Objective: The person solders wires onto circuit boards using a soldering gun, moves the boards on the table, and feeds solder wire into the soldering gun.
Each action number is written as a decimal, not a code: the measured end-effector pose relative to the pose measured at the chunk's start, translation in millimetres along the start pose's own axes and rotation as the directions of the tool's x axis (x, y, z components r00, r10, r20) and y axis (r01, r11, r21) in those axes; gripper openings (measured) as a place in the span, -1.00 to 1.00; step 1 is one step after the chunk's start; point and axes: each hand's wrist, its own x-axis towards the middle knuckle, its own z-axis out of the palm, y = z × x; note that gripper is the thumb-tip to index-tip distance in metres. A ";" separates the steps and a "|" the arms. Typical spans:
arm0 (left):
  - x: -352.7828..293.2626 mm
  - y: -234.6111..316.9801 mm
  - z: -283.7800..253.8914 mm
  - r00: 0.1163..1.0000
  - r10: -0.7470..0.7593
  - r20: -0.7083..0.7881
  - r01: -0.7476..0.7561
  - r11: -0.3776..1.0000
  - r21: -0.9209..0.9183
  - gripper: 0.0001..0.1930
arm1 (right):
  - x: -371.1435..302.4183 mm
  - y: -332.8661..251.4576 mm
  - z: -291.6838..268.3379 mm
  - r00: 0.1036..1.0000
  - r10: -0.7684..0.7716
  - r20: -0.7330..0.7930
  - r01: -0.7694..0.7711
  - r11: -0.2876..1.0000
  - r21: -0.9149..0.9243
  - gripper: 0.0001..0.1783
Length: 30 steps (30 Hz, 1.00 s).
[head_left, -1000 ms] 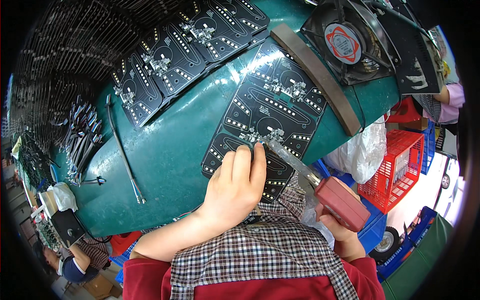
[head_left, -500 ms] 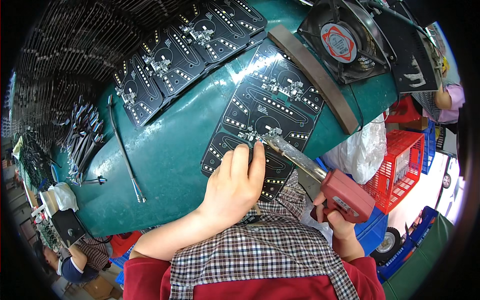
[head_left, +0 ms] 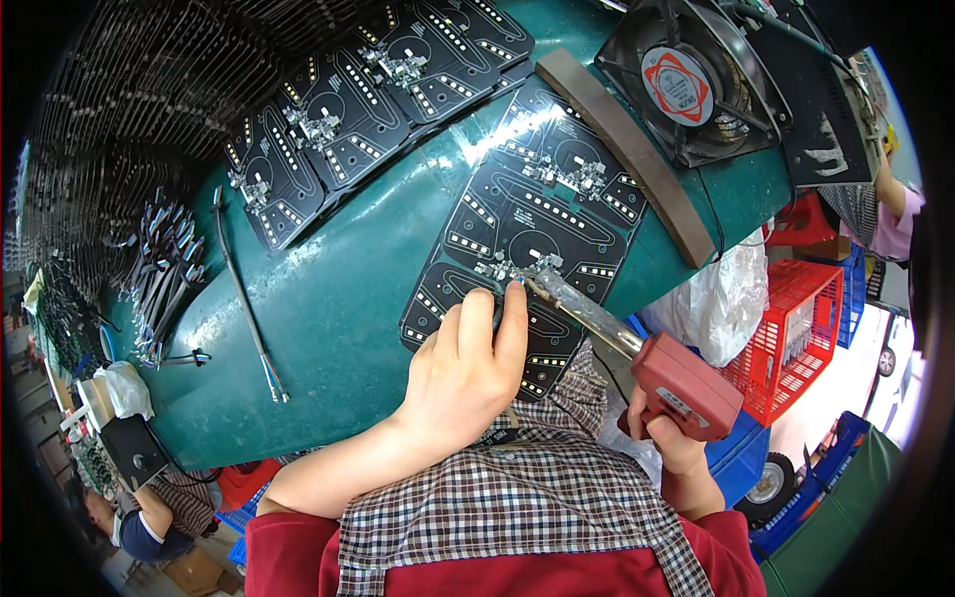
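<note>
My right hand (head_left: 668, 436) is wrapped round the grip of a red soldering gun (head_left: 688, 386). Its long metal barrel slants up and left, with the tip at a cluster of small metal parts on a black LED circuit board (head_left: 587, 234). My left hand (head_left: 463, 368) rests over the near part of that board, fingers closed. At the index fingertip, close to the soldering tip, bits of blue wire end show; most of the cable (head_left: 499, 306) is hidden under the fingers.
More LED boards (head_left: 348, 139) lie far left on the green table (head_left: 328, 328). A cable bundle (head_left: 169, 279) and a single cable (head_left: 239, 289) lie at left. A curved brown bar (head_left: 632, 154) and black fan (head_left: 686, 85) stand far right. Red crates (head_left: 791, 343) are beside the table.
The soldering gun's body and my right hand have shifted slightly left and down, the tip staying at the same place on the board. My left hand has hardly moved.
</note>
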 end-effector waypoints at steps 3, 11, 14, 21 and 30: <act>-1.0 0.1 -0.1 1.000 0.003 -0.001 -0.003 1.000 0.012 -0.53 | -0.8 0.9 -6.7 0.999 0.028 0.044 -0.027 0.999 -0.031 -0.25; 0.3 -1.8 1.7 0.999 0.041 -0.012 -0.040 0.999 0.031 -0.55 | 1.1 -5.0 -0.2 0.998 0.038 0.057 -0.044 0.993 0.108 -0.18; 0.9 -3.0 1.8 0.996 0.084 -0.022 -0.083 0.994 0.065 -0.56 | 0.9 -5.0 2.3 1.000 -0.020 -0.019 0.022 0.993 0.115 -0.15; 0.2 -4.9 1.9 0.995 0.096 -0.003 -0.096 0.995 0.012 -0.52 | 0.2 -7.7 1.6 1.000 -0.004 0.016 0.003 0.997 0.072 -0.18; -0.8 1.7 0.6 0.999 0.044 0.024 -0.046 0.997 0.063 -0.49 | 0.0 2.6 -2.5 0.998 -0.059 0.030 0.060 0.997 -0.046 -0.32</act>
